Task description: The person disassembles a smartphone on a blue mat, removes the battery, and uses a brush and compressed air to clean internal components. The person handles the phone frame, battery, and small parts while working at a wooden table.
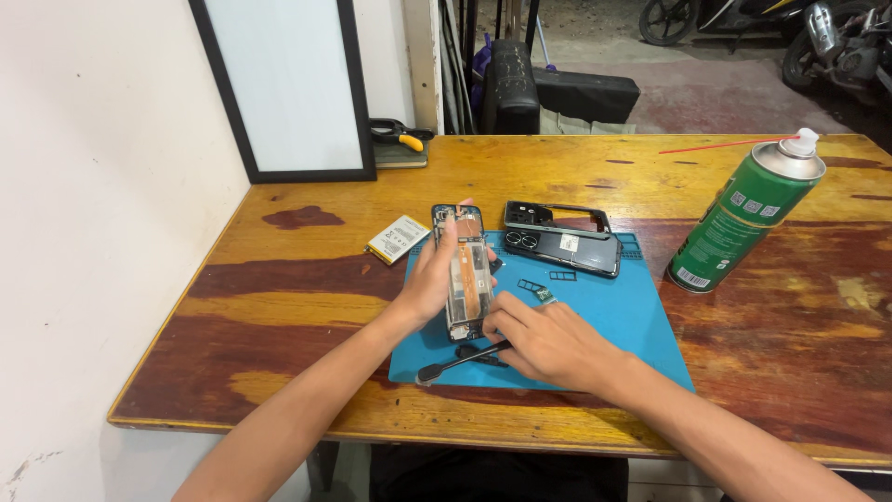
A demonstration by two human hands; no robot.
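— What did the left hand (429, 279) have?

— It was wrapped around an opened phone (465, 271), its back cover off and the orange and metal insides showing; the fingers were curled closed along the phone's left edge, the thumb lying across its upper part; the phone stood tilted up lengthways over the left part of the blue work mat (641, 325).

— And the right hand (548, 342)?

— It rested on the mat just right of the phone's near end; its fingers were closed around a black tool (462, 361), whose handle ran out to the left and near side across the mat; a small green part (544, 296) showed at the fingertips, though I could not tell whether they pinched it or it merely lay beside them.

— What else lay about?

— A black phone frame with camera holes (562, 238) lay on the far side of the mat, right of the held phone; a flat white-and-yellow battery (397, 239) lay on the wooden table (307, 307) just left of the mat's far corner; a green spray can (745, 216) with a white cap and a thin red straw stood tilted at the right, well apart from both hands; a black-framed white board (283, 88) leaned against the wall at the far left, and yellow-handled pliers (400, 138) lay beside it.
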